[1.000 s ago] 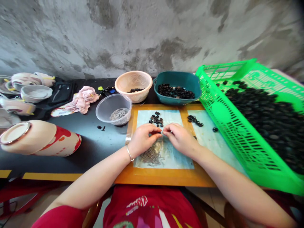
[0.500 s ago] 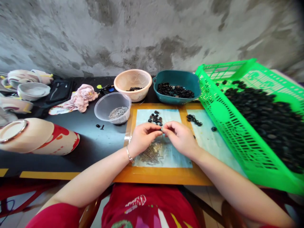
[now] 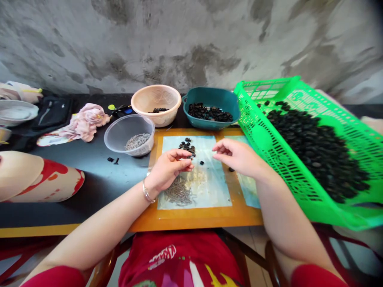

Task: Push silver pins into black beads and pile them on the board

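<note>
My left hand (image 3: 167, 170), a bracelet on its wrist, is over the left part of the pale blue sheet (image 3: 206, 199). Its thumb and forefinger come together, with a tiny item at their tips that I cannot make out. Just behind them sit small black round parts (image 3: 187, 147); below is a heap of thin metal pins (image 3: 179, 192). My right hand (image 3: 239, 156) hovers over the sheet's right side, fingers slightly apart and nothing visible between them. One black part (image 3: 202, 162) lies on the sheet between the hands.
Behind are a clear bowl of metal pins (image 3: 109, 137), a peach bowl (image 3: 136, 103) and a teal basin (image 3: 214, 95), both holding black parts. A green crate (image 3: 263, 143) full of black parts stands right. A cloth (image 3: 91, 119) and a patterned container (image 3: 56, 179) are left.
My hands, together at the fingertips before, have come apart, the right one moving right and opening. A single black part now shows between them. The camera view has turned slightly right.
</note>
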{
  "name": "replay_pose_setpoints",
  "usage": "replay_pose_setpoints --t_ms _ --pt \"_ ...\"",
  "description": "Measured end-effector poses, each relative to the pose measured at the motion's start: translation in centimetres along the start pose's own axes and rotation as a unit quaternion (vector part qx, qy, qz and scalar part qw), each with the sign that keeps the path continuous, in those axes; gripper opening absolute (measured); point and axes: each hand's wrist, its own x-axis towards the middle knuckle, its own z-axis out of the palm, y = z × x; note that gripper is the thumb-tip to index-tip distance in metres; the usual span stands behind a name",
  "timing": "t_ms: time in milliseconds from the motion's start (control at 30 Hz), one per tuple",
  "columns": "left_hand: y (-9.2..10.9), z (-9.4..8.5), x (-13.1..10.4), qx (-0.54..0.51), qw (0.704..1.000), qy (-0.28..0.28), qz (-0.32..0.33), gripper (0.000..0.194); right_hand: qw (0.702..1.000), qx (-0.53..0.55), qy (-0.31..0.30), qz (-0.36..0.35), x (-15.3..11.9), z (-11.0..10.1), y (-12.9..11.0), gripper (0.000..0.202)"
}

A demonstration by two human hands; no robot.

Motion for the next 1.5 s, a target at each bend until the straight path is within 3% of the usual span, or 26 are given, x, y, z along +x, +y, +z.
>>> replay_pose_setpoints --t_ms 133,267,367,500,700,767,867,967,1133,1333,1500 --pt "0.3 -0.7 0.4 -0.024 0.998 -0.005 -0.055 0.027 0.985 -0.162 -0.049 -0.034 0.3 0.3 0.9 0.019" --pt "0.3 -0.9 0.5 -0.018 0.998 -0.009 -0.065 0.028 0.97 -0.195 -0.079 -0.124 0.6 2.8 0.7 0.022" --pt "0.2 -0.8 0.4 0.003 0.999 -0.002 -0.047 0.029 0.964 -0.211 -0.092 -0.133 0.7 3.7 0.5 0.012" --pt "0.0 -0.7 0.4 0.038 0.999 0.013 -0.014 0.029 0.972 -0.202 -0.08 -0.093 0.5 1.6 1.1 0.024" --pt "0.3 -0.4 0.2 0.07 0.997 0.029 -0.013 0.028 0.973 -0.212 -0.078 0.035 -0.9 -3.5 2.9 0.013" --pt "0.3 -0.4 0.2 0.074 0.997 0.028 -0.015 0.028 0.962 -0.24 -0.121 0.055 -1.2 -3.6 2.9 0.019" --pt "0.1 -0.4 0.2 0.087 0.996 0.029 -0.01 0.027 0.947 -0.269 -0.173 0.043 -1.2 -2.8 2.2 0.011" --pt "-0.2 -0.3 0.2 0.109 0.994 0.028 0.012 0.028 0.964 -0.219 -0.151 0.004 -0.9 -1.8 1.0 0.003" --pt "-0.2 -0.1 -0.2 0.125 0.99 0.03 0.053 0.03 0.997 -0.016 -0.046 -0.054 -1.0 -0.1 -1.3 0.017" --pt "0.1 0.3 -0.8 0.127 0.987 0.026 0.092 0.027 0.988 0.13 0.03 -0.083 -1.6 2.8 -2.6 0.02" --pt "0.4 0.6 -1.2 0.138 0.985 0.04 0.095 0.025 0.981 0.176 0.037 -0.073 -1.7 3.9 -2.5 0.026"
